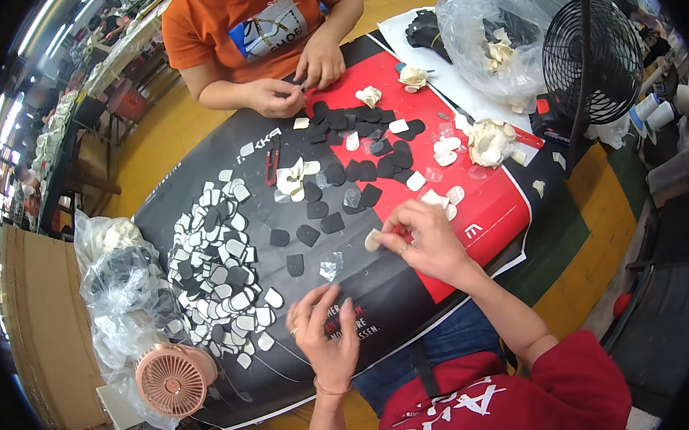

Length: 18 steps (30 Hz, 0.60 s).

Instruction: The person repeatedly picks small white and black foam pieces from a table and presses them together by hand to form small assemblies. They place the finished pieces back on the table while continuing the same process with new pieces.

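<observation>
Between the thumb and fingers of my right hand (430,243) is a small cream rounded piece (373,240), held over the table's middle. My left hand (326,336) hovers near the front edge with its fingers apart and nothing in them. Just beyond it lies a crumpled bit of clear film (331,266). A lone black round-ended pad (295,265) rests beside that film, and more black pads (367,171) are scattered farther back. To the left spreads a heap of white-faced pads with dark edges (218,260).
Across the table a person in orange (267,28) works with both hands together. A red cutter (272,162) lies mid-table. A pink fan (174,379) and plastic bags (121,270) stand left; a black fan (591,54) and clear bag (499,20) stand at the far right.
</observation>
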Available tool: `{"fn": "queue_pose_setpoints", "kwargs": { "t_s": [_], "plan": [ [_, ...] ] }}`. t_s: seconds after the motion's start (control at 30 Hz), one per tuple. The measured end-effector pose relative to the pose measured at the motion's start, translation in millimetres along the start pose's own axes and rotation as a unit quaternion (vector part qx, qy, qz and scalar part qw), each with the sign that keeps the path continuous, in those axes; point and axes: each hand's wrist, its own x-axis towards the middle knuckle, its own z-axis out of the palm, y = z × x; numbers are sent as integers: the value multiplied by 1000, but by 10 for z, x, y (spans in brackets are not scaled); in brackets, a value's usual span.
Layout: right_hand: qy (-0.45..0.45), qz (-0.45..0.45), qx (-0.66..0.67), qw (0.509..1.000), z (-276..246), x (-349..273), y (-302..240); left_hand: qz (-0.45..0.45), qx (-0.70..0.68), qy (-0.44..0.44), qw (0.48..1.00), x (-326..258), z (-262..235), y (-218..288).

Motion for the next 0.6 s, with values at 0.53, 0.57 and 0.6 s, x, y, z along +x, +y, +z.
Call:
{"fn": "queue_pose_setpoints", "kwargs": {
  "t_s": [0.53, 0.57, 0.6],
  "plan": [
    [-1, 55, 295, 954, -79, -336, -212, 28, -164, 25, 986, 214, 299, 552],
    [6, 62, 238, 969, -99, -360, -236, 6, -180, 29, 983, 214, 321, 542],
    [14, 73, 185, 980, -122, -389, -266, -14, -198, 30, 980, 211, 342, 531]
  ]
}}
